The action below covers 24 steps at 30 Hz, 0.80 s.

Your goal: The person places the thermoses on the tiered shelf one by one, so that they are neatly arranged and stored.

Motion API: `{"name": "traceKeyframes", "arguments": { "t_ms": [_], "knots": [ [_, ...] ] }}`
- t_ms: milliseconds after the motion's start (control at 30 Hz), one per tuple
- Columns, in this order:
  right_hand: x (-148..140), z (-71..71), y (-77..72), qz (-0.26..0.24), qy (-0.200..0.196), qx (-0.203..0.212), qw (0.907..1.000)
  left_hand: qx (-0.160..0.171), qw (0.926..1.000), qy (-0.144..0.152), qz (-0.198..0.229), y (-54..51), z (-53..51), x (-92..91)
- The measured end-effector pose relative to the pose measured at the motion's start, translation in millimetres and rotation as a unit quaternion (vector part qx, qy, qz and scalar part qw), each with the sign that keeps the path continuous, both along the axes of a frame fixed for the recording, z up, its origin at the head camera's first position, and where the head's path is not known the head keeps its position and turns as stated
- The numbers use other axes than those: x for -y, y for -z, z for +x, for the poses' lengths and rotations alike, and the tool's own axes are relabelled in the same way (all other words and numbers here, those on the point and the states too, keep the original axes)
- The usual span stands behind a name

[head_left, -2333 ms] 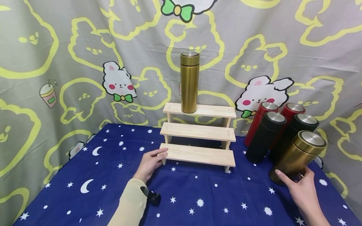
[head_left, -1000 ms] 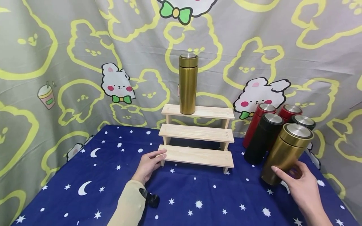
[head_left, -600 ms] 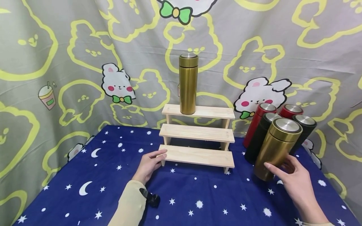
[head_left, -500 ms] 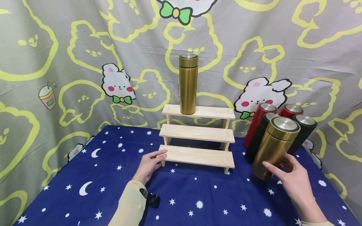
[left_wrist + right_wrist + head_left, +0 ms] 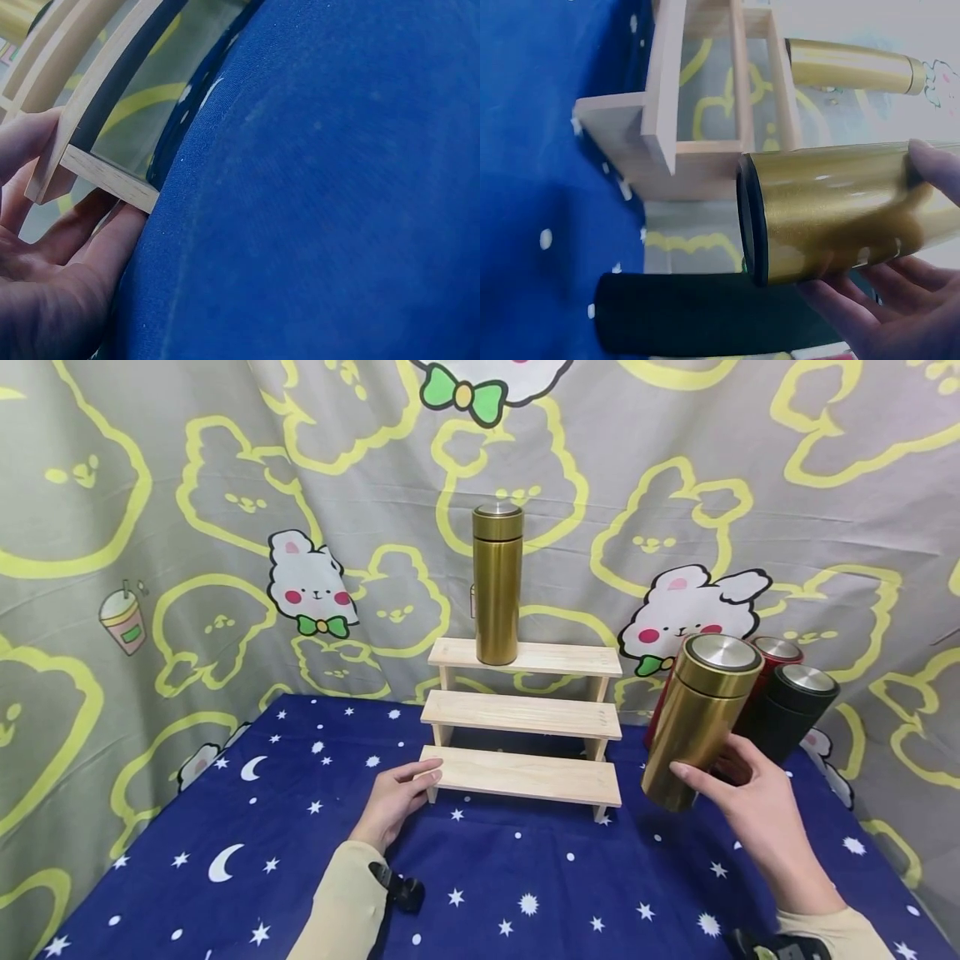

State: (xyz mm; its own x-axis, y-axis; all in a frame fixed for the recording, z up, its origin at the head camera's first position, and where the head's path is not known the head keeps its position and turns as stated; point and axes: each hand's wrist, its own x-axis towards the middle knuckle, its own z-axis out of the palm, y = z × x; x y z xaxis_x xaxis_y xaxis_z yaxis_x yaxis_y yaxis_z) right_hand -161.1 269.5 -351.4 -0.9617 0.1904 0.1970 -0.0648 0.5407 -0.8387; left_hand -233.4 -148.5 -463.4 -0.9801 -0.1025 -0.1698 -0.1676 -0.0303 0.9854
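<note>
My right hand (image 5: 757,810) grips a gold thermos flask (image 5: 693,727) round its lower body, thumb on the near side. The flask leans to the right, and its dark base (image 5: 751,219) shows off the table in the right wrist view. My left hand (image 5: 393,802) holds the left end of the lowest step of a three-tier wooden stand (image 5: 521,775); in the left wrist view its fingers (image 5: 112,240) lie against the stand's leg. Another gold flask (image 5: 497,593) stands upright on the top step, left of its middle.
Behind the held flask, a black flask (image 5: 787,718) and a red flask (image 5: 780,649) stand at the right, with another red one mostly hidden. A second black flask (image 5: 705,313) shows in the right wrist view. A patterned curtain (image 5: 360,510) hangs behind the blue tablecloth (image 5: 517,877).
My right hand has lifted the gold flask and carried it left toward the stand; it now covers the front black flask in the head view. My left hand has stayed on the stand.
</note>
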Motion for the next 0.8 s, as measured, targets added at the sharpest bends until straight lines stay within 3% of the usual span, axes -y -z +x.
{"name": "traceKeyframes", "arguments": {
  "t_ms": [467, 800],
  "knots": [
    [25.5, -12.7, -20.2, -0.035, -0.028, -0.051, 0.9977, -0.003, 1.0000, 0.000, -0.004, 0.3, -0.1, -0.3],
    [31.4, -27.9, -30.7, -0.037, -0.038, -0.037, 0.9979, 0.002, 1.0000, -0.002, -0.005, 0.1, 0.1, -0.3]
  ]
}}
